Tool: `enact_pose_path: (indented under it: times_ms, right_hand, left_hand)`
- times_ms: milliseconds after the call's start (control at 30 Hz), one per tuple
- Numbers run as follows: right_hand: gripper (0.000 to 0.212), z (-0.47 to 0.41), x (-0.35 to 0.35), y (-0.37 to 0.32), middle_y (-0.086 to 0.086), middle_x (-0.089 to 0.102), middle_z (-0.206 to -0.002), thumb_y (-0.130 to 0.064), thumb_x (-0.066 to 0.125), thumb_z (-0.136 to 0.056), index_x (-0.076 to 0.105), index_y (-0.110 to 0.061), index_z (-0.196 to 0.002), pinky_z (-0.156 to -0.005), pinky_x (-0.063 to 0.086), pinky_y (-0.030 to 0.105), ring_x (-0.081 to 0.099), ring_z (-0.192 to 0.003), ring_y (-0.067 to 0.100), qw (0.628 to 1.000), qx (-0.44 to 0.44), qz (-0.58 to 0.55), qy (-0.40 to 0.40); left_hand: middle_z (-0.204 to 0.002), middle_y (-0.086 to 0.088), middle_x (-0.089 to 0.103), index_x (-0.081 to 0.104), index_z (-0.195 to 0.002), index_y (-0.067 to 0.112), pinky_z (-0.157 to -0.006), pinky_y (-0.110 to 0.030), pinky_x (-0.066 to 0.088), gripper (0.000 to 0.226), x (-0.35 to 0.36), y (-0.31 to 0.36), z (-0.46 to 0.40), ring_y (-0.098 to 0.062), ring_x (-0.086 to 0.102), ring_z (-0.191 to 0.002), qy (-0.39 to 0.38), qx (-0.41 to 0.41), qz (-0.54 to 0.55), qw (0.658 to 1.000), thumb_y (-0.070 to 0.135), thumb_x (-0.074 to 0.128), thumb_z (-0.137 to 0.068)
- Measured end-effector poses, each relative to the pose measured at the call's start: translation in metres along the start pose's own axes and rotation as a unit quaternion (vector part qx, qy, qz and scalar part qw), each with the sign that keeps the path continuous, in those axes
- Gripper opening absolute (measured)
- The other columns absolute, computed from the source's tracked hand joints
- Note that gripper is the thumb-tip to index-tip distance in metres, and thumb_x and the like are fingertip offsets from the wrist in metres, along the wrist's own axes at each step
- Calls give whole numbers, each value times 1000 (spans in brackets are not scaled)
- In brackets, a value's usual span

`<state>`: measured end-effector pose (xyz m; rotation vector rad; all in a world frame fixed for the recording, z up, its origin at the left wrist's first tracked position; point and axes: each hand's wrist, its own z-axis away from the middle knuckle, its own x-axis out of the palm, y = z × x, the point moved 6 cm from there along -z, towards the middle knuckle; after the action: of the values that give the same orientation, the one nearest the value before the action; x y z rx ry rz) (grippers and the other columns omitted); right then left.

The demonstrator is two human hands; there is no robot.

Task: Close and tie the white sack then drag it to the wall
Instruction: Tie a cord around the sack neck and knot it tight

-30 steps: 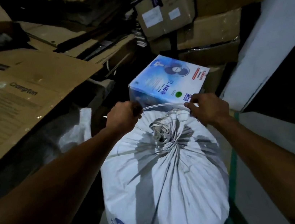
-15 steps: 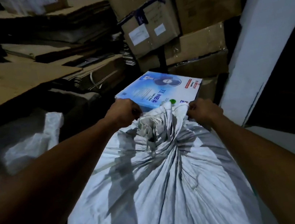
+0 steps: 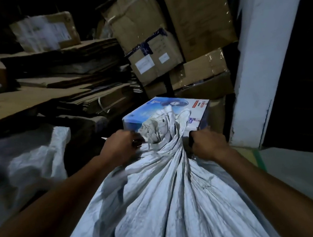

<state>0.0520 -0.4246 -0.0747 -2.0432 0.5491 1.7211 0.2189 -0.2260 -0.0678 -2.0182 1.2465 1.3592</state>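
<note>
The white woven sack (image 3: 164,207) fills the lower middle of the head view, its mouth gathered into a bunched neck (image 3: 162,135) that stands up in front of a blue box. My left hand (image 3: 121,149) is fisted at the left side of the neck, with a thin white tie end poking out past the knuckles. My right hand (image 3: 207,145) is fisted against the right side of the neck. Whether the tie is knotted is hidden by the folds.
A blue printed carton (image 3: 196,110) sits right behind the sack. Flattened cardboard (image 3: 62,87) is stacked at the left, taped brown boxes (image 3: 155,58) behind. A white wall pillar (image 3: 260,59) rises at the right. Another pale sack (image 3: 29,162) lies at the left.
The tie that was stretched between my hands above the neck has been drawn in tight at the neck. The sack now looms larger and closer, and the view has tilted up.
</note>
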Motion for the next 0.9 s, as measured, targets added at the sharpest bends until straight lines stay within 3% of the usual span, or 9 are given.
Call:
enact_pose_path:
  times_ms: [133, 233, 300, 400, 500, 633, 700, 767, 900]
  right_hand:
    - [23, 23, 1, -13, 11, 66, -125, -26, 53, -94, 62, -20, -114, -83, 47, 38, 65, -116, 34, 999, -17, -20, 25]
    - [18, 38, 10, -24, 7, 66, -121, -28, 45, -91, 58, -23, -102, -92, 55, 44, 65, -116, 32, 997, -44, -61, 17]
    - [24, 45, 18, -28, 6, 61, -130, -29, 48, -94, 57, -21, -115, -99, 52, 47, 60, -123, 31, 997, -46, -66, -3]
    - [32, 48, 25, -29, 8, 56, -136, -32, 45, -98, 55, -21, -126, -104, 49, 47, 56, -128, 32, 995, -43, -81, -28]
    - [38, 59, 23, -33, 8, 57, -134, -39, 36, -94, 57, -23, -121, -104, 48, 47, 56, -126, 34, 992, -24, -121, -18]
    - [23, 77, 21, -44, 9, 63, -122, -27, 42, -99, 56, -21, -116, -93, 52, 46, 64, -114, 35, 991, 3, -125, 55]
    - [24, 83, 22, -48, 11, 64, -122, -23, 42, -100, 54, -17, -120, -92, 51, 47, 65, -113, 37, 988, 23, -133, 73]
    - [24, 88, 25, -52, 13, 64, -123, -24, 43, -101, 52, -16, -122, -94, 50, 47, 64, -116, 37, 983, 38, -167, 72]
    - [28, 95, 29, -57, 14, 64, -127, -38, 36, -106, 50, -19, -120, -97, 48, 46, 60, -119, 38, 957, 61, -278, 64]
  left_hand:
    - [-107, 0, 74, 77, -105, 28, -77, -37, 58, 20, 0, 8, 23, -30, 71, -103, 16, 71, -21, 997, 40, 66, -94]
    - [-102, -4, 70, 75, -97, 21, -81, -42, 59, 31, 7, 16, 34, -31, 69, -98, -34, 105, 17, 994, 46, 57, -93]
    - [-111, -8, 69, 75, -100, 18, -94, -44, 55, 43, 9, 22, 43, -30, 66, -105, -80, 98, 61, 990, 50, 47, -97]
    - [-129, -2, 62, 72, -119, 25, -108, -39, 48, 67, 9, 26, 61, -20, 60, -118, -134, 58, 107, 983, 75, 32, -99]
    - [-129, -1, 65, 67, -127, 31, -96, -35, 55, 70, 11, 37, 72, -23, 65, -115, -92, 50, 38, 994, 84, 41, -89]
    - [-112, -11, 73, 71, -103, 21, -77, -39, 55, 55, 19, 64, 73, -37, 70, -100, 18, -16, 18, 1000, 71, 56, -86]
    - [-111, -13, 73, 71, -99, 18, -77, -39, 53, 45, 25, 74, 70, -40, 70, -100, 39, -43, 45, 997, 60, 66, -86]
    - [-116, -12, 72, 74, -107, 16, -80, -40, 55, 43, 30, 75, 65, -39, 70, -102, 54, -69, 72, 994, 55, 70, -87]
    - [-111, -8, 68, 75, -108, 20, -78, -41, 52, 48, 29, 73, 53, -38, 68, -101, 79, -108, 84, 987, 61, 59, -88]
